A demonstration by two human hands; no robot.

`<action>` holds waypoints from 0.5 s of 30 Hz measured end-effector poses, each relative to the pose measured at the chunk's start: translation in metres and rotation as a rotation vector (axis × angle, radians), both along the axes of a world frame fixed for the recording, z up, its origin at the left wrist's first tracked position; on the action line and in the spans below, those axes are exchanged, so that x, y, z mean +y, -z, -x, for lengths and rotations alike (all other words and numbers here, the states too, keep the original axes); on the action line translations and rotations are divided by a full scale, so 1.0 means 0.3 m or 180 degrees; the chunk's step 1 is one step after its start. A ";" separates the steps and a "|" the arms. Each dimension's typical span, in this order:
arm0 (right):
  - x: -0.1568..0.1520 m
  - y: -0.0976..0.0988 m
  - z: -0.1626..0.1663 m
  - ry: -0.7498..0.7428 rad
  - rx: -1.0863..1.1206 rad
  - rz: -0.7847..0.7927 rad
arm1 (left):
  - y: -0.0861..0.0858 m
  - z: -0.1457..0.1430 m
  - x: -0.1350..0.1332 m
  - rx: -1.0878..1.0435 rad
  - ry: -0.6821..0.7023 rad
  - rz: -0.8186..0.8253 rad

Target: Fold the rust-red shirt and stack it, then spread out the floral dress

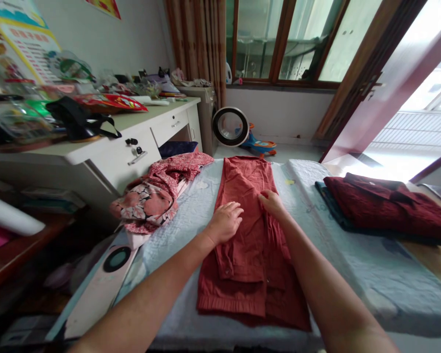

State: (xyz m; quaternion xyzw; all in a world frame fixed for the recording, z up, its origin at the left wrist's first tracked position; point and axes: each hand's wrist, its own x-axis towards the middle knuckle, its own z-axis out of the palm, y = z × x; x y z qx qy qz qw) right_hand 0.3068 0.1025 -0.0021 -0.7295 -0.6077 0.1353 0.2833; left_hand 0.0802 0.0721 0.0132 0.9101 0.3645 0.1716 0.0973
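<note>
A rust-red shirt [242, 264] lies partly folded on the light blue padded cloth [183, 230] in front of me. One sleeve runs down its front, with a buttoned cuff near the gathered hem. My left hand [226, 223] rests on the left part of the shirt, fingers stretched out and holding nothing. At the shirt's right edge, my right hand [272, 202] pinches the fabric between thumb and fingers. Its fingertips are partly hidden.
Folded dark red and dark green clothes [385, 206] are stacked at the right. A pink floral garment [158, 191] lies at the left edge, by a white board [103, 284]. A cluttered white desk [132, 127] stands beyond. Behind are a washing machine door [220, 120] and a ride-on toy [259, 144].
</note>
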 end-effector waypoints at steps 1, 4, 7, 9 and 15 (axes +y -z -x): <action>0.006 0.017 0.005 -0.0005 0.0063 -0.0049 | 0.005 -0.010 0.031 0.0032 -0.0048 -0.0024; 0.010 0.064 0.015 -0.0045 0.0232 -0.0189 | 0.028 -0.044 0.128 0.0079 -0.0157 -0.0096; 0.006 0.103 0.015 0.0023 0.0347 -0.0369 | 0.056 -0.087 0.226 0.0020 -0.0223 -0.0114; 0.005 0.123 0.012 0.0033 0.0521 -0.0577 | 0.073 -0.122 0.296 -0.0101 -0.0294 -0.0058; 0.004 0.149 -0.008 -0.0229 0.1290 -0.0987 | 0.126 -0.208 0.513 -0.0564 -0.0577 0.0139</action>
